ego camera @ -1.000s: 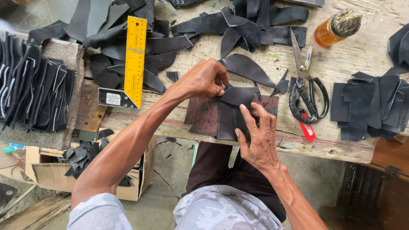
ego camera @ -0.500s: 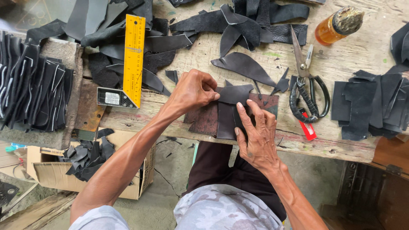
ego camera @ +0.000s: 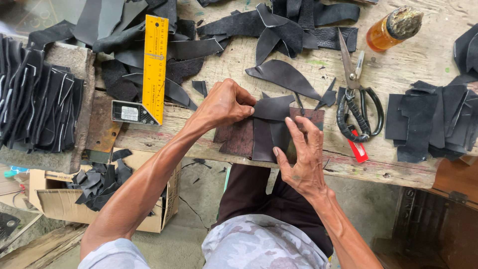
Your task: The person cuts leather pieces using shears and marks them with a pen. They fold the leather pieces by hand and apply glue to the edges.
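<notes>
A black leather piece (ego camera: 271, 107) lies on a dark brown cutting slab (ego camera: 239, 142) at the near edge of the wooden bench (ego camera: 408, 65). My left hand (ego camera: 224, 104) is closed in a fist, pinching the left edge of this piece; anything else inside the fist is hidden. Spread flat with fingers apart, my right hand (ego camera: 301, 154) presses down on the lower part of the leather (ego camera: 261, 139) and the slab.
A yellow square ruler (ego camera: 153, 65) lies to the left, scissors (ego camera: 356, 99) and a red-handled tool (ego camera: 357, 149) to the right. An orange bottle (ego camera: 391, 30) stands far right. Black leather offcuts (ego camera: 433, 119) and strips (ego camera: 35, 109) flank the work. A cardboard box of scraps (ego camera: 94, 184) sits below.
My left hand has slid a little left and toward me along the leather's edge, then held still. My right hand stays pressed in place.
</notes>
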